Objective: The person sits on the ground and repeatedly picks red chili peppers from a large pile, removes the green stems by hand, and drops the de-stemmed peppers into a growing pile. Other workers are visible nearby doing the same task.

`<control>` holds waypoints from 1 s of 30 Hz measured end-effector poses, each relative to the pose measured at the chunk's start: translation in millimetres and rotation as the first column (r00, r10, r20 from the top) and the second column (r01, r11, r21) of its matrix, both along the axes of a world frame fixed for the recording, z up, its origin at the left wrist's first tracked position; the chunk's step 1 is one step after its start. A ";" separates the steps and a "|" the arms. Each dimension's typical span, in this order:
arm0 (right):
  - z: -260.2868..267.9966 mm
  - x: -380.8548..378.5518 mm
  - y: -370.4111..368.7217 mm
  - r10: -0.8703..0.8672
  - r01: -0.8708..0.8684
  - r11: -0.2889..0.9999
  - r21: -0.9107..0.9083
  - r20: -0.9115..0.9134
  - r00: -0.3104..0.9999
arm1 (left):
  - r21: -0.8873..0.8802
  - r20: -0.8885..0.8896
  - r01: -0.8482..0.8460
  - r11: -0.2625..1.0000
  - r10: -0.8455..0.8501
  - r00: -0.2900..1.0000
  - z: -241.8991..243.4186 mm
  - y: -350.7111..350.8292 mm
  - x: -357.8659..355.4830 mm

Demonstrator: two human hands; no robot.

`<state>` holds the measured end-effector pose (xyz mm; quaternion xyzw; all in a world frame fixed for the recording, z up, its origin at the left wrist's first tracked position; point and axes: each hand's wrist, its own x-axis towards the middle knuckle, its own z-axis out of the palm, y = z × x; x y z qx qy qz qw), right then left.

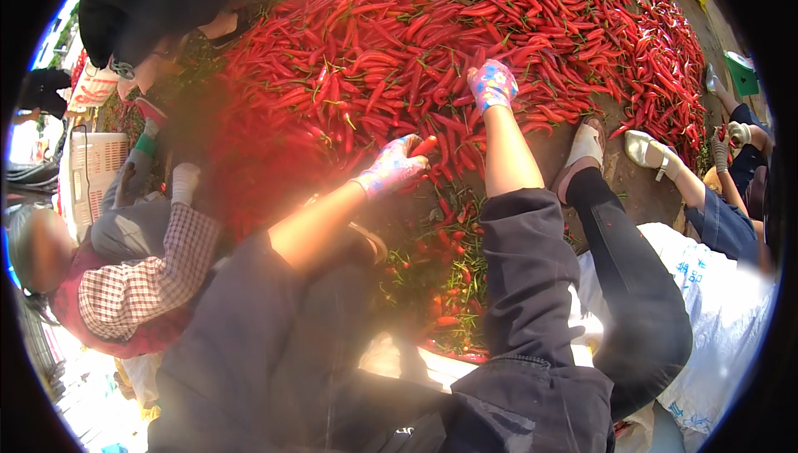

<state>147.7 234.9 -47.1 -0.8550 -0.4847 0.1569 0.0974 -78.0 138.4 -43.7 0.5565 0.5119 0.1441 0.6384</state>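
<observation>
A broad heap of red chili peppers with green stems spreads out before me. My left hand, in a flower-patterned glove, is closed on a red chili pepper that sticks out past the thumb. Farther out and to the right, my right hand, gloved alike, reaches down to the heap with its fingers curled. Whether it grips a pepper is hidden from view. Between my legs lies a pile of green stems mixed with pieces of red pepper.
On the left sits a co-worker in a checked sleeve, near a white plastic crate. Another person in dark clothes bends at upper left. To the right are a co-worker's leg, a white woven sack and a green object.
</observation>
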 end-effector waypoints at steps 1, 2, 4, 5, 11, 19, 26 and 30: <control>2.2 -2.3 -5.8 -0.035 0.035 0.999 0.009 0.011 0.999 | 0.064 -0.035 -0.037 0.997 0.040 0.999 -1.6 -1.4 2.8; 7.1 -1.8 -16.8 -0.008 0.010 0.996 0.083 -0.022 1.000 | -0.014 0.024 -0.019 1.000 0.019 1.000 -1.6 5.8 2.1; 21.0 -8.5 -48.5 0.052 -0.034 0.981 0.191 -0.088 0.995 | -0.232 0.061 -0.224 0.947 0.244 0.968 -1.5 5.2 8.7; 27.7 -19.7 -68.2 0.116 -0.088 0.972 0.219 -0.120 0.986 | -0.312 0.109 -0.299 0.902 0.347 0.932 -0.7 5.6 12.3; 43.2 -65.0 -160.6 0.488 -0.485 0.869 0.097 -0.331 0.808 | -0.538 0.379 -0.213 0.815 0.460 0.803 6.4 -12.2 14.8; 5.4 17.1 -69.8 0.293 -0.331 0.935 0.130 0.248 0.923 | -0.507 0.198 -0.324 0.799 0.474 0.858 4.0 -1.2 2.9; -15.7 -2.4 -98.1 0.243 -0.325 0.858 0.398 0.242 0.939 | -0.656 0.522 -0.049 0.753 0.500 0.690 -20.0 8.5 6.0; -22.0 8.6 -87.1 0.270 -0.325 0.916 0.236 0.239 0.933 | -0.675 0.549 0.038 0.737 0.468 0.693 -36.6 1.1 0.2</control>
